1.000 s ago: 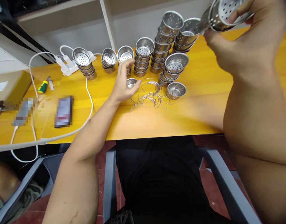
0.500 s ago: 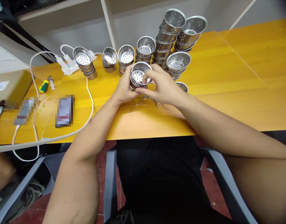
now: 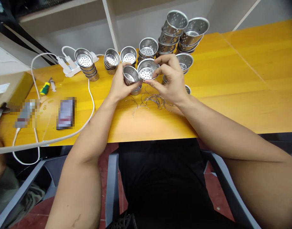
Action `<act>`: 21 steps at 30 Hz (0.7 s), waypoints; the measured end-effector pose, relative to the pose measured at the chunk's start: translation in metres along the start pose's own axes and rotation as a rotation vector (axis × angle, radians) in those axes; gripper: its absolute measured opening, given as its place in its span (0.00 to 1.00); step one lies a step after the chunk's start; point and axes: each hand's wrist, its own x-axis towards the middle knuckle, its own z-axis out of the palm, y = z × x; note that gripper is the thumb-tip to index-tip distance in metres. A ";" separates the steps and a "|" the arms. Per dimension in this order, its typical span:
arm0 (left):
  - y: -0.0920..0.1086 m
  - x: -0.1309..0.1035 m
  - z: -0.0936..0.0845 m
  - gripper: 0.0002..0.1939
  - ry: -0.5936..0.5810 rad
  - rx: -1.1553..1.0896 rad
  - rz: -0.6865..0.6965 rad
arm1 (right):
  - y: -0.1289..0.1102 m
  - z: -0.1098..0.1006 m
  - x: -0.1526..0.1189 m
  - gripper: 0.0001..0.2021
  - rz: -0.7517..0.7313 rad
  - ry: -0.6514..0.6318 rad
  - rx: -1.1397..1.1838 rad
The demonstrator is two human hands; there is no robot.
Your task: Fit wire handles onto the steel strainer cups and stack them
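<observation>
- The yellow table (image 3: pixel 232 95) runs under the wire pile (image 3: pixel 155 101), a loose scatter of thin curved pieces.
- The tall stack (image 3: pixel 174 28) of holed metal cups stands behind the wire pile, with shorter stacks to either side.
- The right hand (image 3: pixel 171 76), just behind the wire pile, is closed to a pinch on the right cup (image 3: pixel 147 70) by its rim.
- The left hand (image 3: pixel 119 84), behind and left of the pile, is curled around the left cup (image 3: pixel 131 75), thumb in front.
- Both cups are side by side above the pile's back left (whether their rims touch, I cannot tell).
- The small cup (image 3: pixel 136 91) sits just left of the pile, partly hidden.
- The screwdriver (image 3: pixel 44 88) lies well left of the pile.
</observation>
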 end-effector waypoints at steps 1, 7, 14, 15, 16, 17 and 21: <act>-0.005 0.001 -0.006 0.53 0.051 0.021 -0.056 | 0.003 0.001 0.000 0.24 -0.014 0.015 0.009; -0.021 0.006 -0.042 0.42 0.163 0.200 -0.344 | 0.002 0.005 -0.005 0.22 -0.005 0.004 0.034; 0.009 -0.001 -0.064 0.40 -0.183 0.379 -0.526 | 0.000 0.007 -0.006 0.23 0.039 0.006 0.040; 0.005 -0.003 -0.064 0.41 -0.199 0.380 -0.515 | 0.000 0.007 -0.007 0.23 0.039 0.009 0.034; -0.002 -0.005 -0.064 0.41 -0.202 0.372 -0.486 | -0.002 0.007 -0.007 0.23 0.044 0.007 0.024; -0.010 -0.006 -0.064 0.43 -0.195 0.357 -0.447 | -0.004 0.007 -0.007 0.22 0.053 -0.002 0.011; -0.030 -0.004 -0.065 0.53 -0.163 0.213 -0.234 | -0.014 0.004 -0.007 0.18 0.119 -0.049 -0.047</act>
